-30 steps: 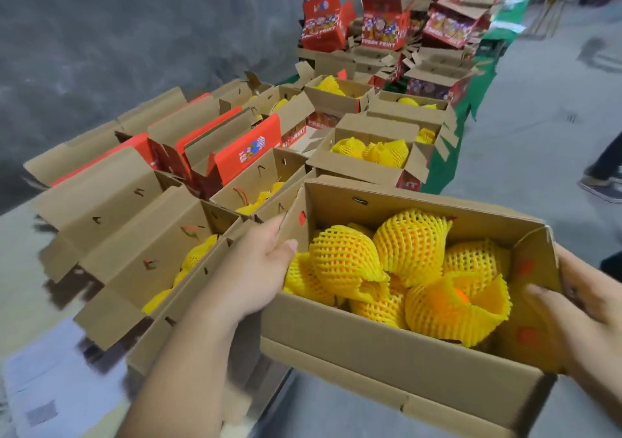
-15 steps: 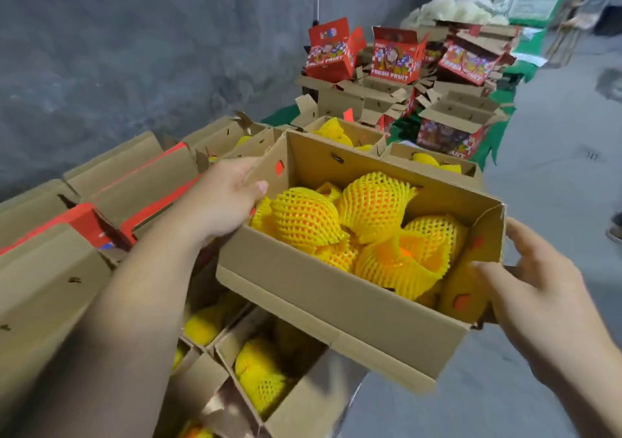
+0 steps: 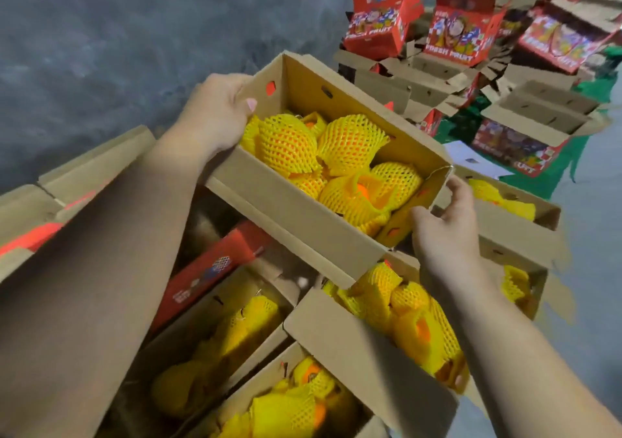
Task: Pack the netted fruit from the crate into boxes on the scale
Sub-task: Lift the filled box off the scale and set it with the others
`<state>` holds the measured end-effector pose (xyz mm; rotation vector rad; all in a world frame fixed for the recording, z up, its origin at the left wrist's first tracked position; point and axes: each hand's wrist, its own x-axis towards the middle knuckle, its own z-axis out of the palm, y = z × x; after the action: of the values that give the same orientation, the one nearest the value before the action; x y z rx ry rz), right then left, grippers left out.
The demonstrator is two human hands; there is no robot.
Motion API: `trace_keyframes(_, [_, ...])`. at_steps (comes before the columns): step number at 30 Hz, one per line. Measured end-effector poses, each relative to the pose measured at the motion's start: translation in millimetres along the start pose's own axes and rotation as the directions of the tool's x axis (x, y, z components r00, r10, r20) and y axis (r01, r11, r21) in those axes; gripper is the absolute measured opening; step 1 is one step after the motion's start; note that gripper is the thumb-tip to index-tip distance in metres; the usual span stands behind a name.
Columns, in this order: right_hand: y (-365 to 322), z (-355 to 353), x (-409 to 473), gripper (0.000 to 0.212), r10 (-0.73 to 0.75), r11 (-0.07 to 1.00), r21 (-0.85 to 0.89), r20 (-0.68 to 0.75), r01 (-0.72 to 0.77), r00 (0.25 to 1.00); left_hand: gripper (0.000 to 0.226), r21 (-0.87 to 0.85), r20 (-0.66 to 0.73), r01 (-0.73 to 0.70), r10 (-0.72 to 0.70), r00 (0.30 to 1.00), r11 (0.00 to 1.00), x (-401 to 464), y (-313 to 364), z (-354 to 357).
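Left hand (image 3: 215,114) grips far-left end of filled box (image 3: 303,215); right hand (image 3: 444,232) grasps near-right end. Netted fruit (image 3: 289,145) between hands. Box carried tilted over packed boxes (image 3: 370,350) below; risk: slips, fruit spills.

— What's in the box (image 3: 296,215)?
— Orange fruit in yellow foam nets (image 3: 289,145), piled to about its rim.
— And the box itself?
— Plain brown cardboard, open-topped, tilted, up above other open boxes of netted fruit (image 3: 400,306).
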<state>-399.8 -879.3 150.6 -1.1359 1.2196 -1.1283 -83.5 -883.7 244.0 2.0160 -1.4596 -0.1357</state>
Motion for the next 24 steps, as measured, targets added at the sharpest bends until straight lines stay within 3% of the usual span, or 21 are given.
trace_keyframes(4, [16.7, 22.3, 48.9, 0.078, -0.021, 1.0, 0.018, 0.081, 0.019, 0.996, 0.032, 0.084, -0.015, 0.074, -0.073, 0.997, 0.994, 33.2, -12.1, 25.7])
trace_keyframes(12, [68.8, 22.7, 93.4, 0.11, 0.121, 0.979, -0.188, 0.257, -0.074, 0.959, 0.031, 0.25, 0.16, 0.141, -0.185, 0.97, 0.958, 72.3, -26.1, 87.8])
trace_keyframes(15, [73.4, 23.4, 111.1, 0.097, 0.255, 0.953, -0.239, 0.305, -0.185, 0.918, 0.031, 0.233, 0.192, 0.168, -0.215, 0.958, 0.958, 86.0, -22.8, 93.9])
trace_keyframes(18, [72.9, 20.2, 120.5, 0.067, 0.422, 0.904, -0.186, 0.249, -0.384, 0.872, 0.032, 0.248, 0.211, 0.148, -0.203, 0.956, 0.957, 93.4, -12.0, 102.9])
trace_keyframes(20, [66.3, 11.2, 124.7, 0.051, 0.461, 0.886, -0.177, 0.26, -0.428, 0.848, 0.033, 0.236, 0.196, 0.162, -0.21, 0.958, 0.958, 94.2, -7.8, 108.8])
trace_keyframes(22, [55.8, 0.2, 138.6, 0.029, 0.412, 0.888, -0.341, 0.288, -0.309, 0.864, 0.034, 0.224, 0.193, 0.185, -0.23, 0.954, 0.957, 93.7, -8.2, 110.1])
trace_keyframes(23, [51.4, -3.2, 153.5, 0.015, 0.327, 0.833, -0.538, 0.286, -0.132, 0.901, 0.034, 0.223, 0.203, 0.19, -0.236, 0.95, 0.956, 93.3, -9.3, 109.0])
trace_keyframes(24, [45.2, -3.6, 168.4, 0.006, 0.24, 0.694, -0.719, 0.293, 0.047, 0.926, 0.032, 0.221, 0.214, 0.186, -0.234, 0.948, 0.957, 92.7, -10.2, 107.4])
